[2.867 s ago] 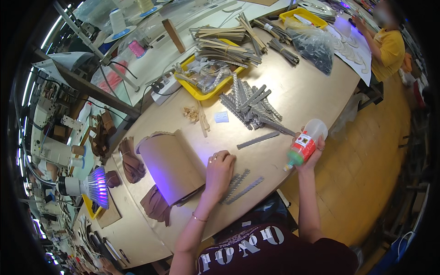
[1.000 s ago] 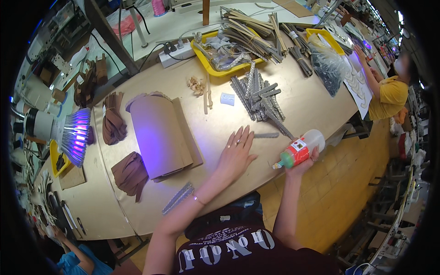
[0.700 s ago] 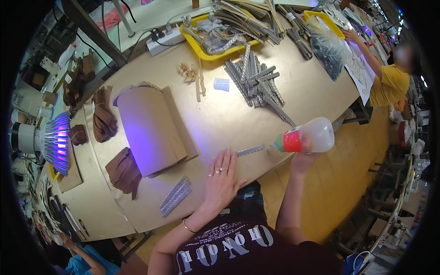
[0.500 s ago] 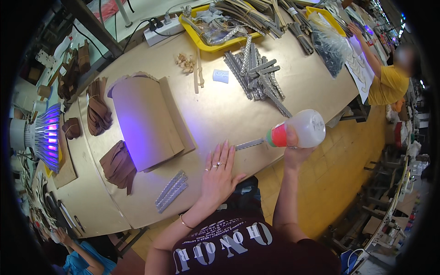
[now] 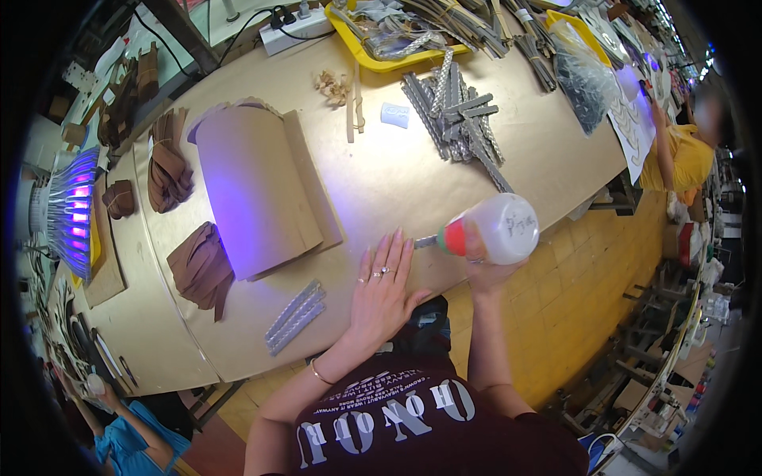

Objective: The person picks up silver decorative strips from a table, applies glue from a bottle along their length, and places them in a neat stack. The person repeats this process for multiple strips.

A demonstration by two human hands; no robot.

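Observation:
My left hand point(image 5: 386, 282) lies flat near the table's front edge, fingers stretched out. Its fingertips touch the left end of a grey braided strip point(image 5: 426, 241), and part of the strip is hidden. My right hand point(image 5: 486, 268) is wrapped round a whitish squeeze bottle point(image 5: 510, 230) with a red and green neck. The bottle is tipped with its neck to the left, over the strip. Several grey braided strips point(image 5: 296, 316) lie side by side left of my left hand. A loose heap of grey strips point(image 5: 454, 119) lies farther back.
A curved brown sheet point(image 5: 258, 182) stands on the table at left. Bundles of brown strips point(image 5: 198, 270) lie beside it. A glowing lamp point(image 5: 75, 214) is at far left. A yellow tray point(image 5: 361, 54) and power strip point(image 5: 295, 36) sit at the back. Other people work at both sides.
My right hand has moved the bottle left along the strip, closer to my left hand. My left hand stays flat on the table. The whole view has shifted slightly.

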